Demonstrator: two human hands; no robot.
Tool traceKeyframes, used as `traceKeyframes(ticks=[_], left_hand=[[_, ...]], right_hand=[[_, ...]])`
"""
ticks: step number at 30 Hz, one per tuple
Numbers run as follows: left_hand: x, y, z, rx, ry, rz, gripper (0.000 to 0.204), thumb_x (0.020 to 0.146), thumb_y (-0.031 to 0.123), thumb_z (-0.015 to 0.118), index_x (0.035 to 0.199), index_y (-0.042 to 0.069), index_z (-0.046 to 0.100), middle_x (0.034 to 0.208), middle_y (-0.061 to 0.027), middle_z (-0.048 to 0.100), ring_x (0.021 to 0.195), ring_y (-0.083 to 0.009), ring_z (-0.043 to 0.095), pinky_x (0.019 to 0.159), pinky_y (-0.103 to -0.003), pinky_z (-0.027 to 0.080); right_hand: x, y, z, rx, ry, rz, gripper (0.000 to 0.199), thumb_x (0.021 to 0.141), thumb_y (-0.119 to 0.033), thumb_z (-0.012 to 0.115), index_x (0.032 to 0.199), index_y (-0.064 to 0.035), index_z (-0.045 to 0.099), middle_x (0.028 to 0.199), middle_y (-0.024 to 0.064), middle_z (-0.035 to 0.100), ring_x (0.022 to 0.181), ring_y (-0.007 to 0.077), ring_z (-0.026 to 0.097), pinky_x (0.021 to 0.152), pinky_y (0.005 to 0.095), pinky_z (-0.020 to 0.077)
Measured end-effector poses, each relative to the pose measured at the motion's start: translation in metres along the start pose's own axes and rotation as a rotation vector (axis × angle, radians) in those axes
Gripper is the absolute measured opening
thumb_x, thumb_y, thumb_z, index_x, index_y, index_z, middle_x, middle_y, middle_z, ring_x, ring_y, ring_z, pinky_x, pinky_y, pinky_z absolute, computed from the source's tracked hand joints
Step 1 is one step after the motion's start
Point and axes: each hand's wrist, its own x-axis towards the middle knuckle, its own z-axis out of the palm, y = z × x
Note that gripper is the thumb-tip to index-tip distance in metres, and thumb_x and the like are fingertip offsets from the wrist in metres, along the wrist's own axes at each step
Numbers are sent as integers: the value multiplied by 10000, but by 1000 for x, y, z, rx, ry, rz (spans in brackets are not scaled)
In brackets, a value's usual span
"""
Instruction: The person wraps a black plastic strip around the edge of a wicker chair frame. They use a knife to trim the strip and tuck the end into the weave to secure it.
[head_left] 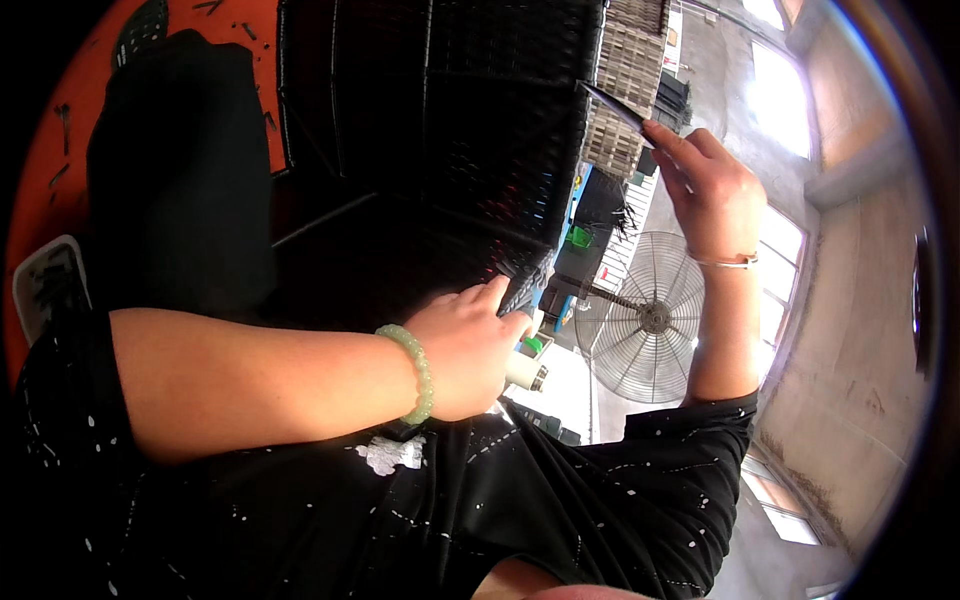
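A large black woven wicker piece (500,120), crossed by frame bars, fills the upper middle of the view. My left hand (460,345) grips its lower right rim, fingers curled over the edge and the thumb on the near side. Held out at the upper right, my right hand (705,185) pinches a flat dark strip (618,108) between thumb and fingers. The strip runs from my fingertips to the wicker's right edge and looks taut. Its far end is lost against the dark weave.
A large caged fan (652,317) stands to the right, beyond the wicker. Grey-beige woven wicker (620,90) shows behind the far edge. Dark scraps litter the orange floor (70,130) at the left, near a pale-rimmed container (50,275) and my dark-clothed leg (180,180).
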Motion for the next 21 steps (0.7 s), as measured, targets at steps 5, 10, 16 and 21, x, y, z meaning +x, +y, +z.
traceKeyframes(ticks=[5,10,16,21], left_hand=[[2,-1,1,-10,-4,11,463,859,157,612,1291,47,490,1452,-368,324,1332,-479,401,1119,-496,331],[1,-2,1,-9,-7,16,459,864,159,603,1293,49,485,1453,-369,322,1338,-481,392,1123,-494,326],[1,0,-2,-18,-23,10,461,864,156,604,1297,52,484,1455,-371,318,1342,-482,388,1127,-495,320],[1,-1,-1,-24,-10,9,462,864,156,603,1300,56,487,1456,-375,315,1342,-487,385,1129,-495,318]], right_hand=[[-2,7,-13,-108,-77,-2,212,854,-207,692,1058,-261,715,754,20,559,636,248,610,535,381,479],[2,5,-14,-97,-94,-7,175,867,-215,674,1033,-259,713,758,27,558,648,257,619,541,396,487],[4,4,-15,-106,-98,-14,180,870,-228,672,1040,-269,712,761,28,558,654,258,621,538,399,486],[6,5,-13,-125,-98,-25,188,860,-223,675,1038,-272,712,751,29,551,647,261,615,534,399,484]])
